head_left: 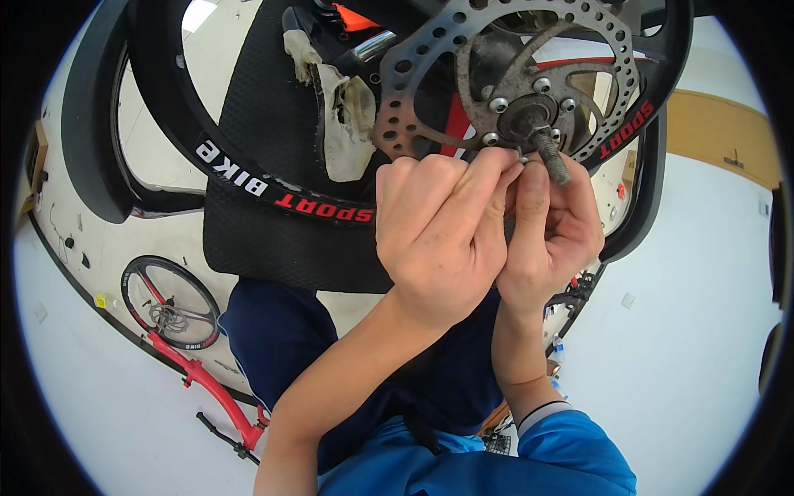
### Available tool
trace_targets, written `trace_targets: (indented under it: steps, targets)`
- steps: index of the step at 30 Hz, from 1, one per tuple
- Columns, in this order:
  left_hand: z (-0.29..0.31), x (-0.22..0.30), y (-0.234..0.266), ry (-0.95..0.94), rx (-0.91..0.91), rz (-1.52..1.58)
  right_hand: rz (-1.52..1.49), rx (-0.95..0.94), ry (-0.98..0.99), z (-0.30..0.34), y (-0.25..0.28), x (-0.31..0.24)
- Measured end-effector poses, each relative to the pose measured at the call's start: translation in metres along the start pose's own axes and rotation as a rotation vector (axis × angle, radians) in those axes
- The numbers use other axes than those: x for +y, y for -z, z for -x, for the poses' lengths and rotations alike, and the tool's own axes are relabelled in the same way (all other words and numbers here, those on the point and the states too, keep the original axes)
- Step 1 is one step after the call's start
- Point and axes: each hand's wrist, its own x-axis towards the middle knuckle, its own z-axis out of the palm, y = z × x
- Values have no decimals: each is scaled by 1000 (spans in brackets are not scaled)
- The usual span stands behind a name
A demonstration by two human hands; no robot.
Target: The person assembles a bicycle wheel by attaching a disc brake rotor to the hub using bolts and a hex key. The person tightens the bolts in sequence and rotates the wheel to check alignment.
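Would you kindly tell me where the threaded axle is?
In the head view, upper right of centre, the threaded axle sticks out from the brake disc's hub, beside the right hand.

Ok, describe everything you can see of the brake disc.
The brake disc is a metal-looking ring pierced with round holes, bluish at left. Curved, grimy spokes meet its bolted centre around the threaded axle. Mounted on the black wheel, it faces the camera; the left hand and right hand hide its lower edge, contact unclear.
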Motion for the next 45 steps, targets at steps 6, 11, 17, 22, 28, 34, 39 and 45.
trace_targets:
  steps: [6, 11, 17, 22, 28, 34, 39, 45]
  targets:
    - [4, -5, -10, -71, 79, -27, 23, 15, 20, -10, 8, 1]
    - [3, 0, -10, -41, 60, -14, 96, 6, 62, -12, 13, 3]
    - [0, 1, -5, -48, 5, -17, 73, 2, 16, -11, 15, 1]
    - [-1, -2, -3, -58, 11, -26, 72, -18, -46, -11, 13, -4]
    - [0, 2, -5, -36, 29, -17, 59, 52, -78, -7, 14, -3]
    - [-1, 2, -4, -28, 39, -65, 64, 70, -46, -7, 10, 4]
    - [0, 2, -4, -21, 34, -72, 42, 39, 1, -8, 13, 7]
    - [2, 1, -7, -13, 37, -69, 65, -11, -7, -9, 16, 3]
